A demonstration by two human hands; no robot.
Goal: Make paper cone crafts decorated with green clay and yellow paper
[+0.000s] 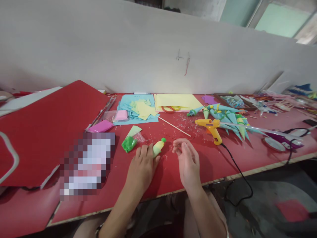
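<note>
Before you, a pale grey partition wall (99, 49) backs a red tabletop (168, 175). Far right, a shallow brown tray (219, 99) holds light-blue pieces. Your right hand (188, 160) curls narrowly; whether it grips anything, I cannot tell. Mid-table, your left hand (143, 160) holds a green-and-yellow paper cone (158, 148), slanting, its green-ball end (163, 140) pointing far and right.

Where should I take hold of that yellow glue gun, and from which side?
I'd grip the handle of the yellow glue gun with the right hand, coming from the near side: the handle slants that way, while the nozzle points left, clear of that approach. Avoid the nozzle; it may be hot.
</note>
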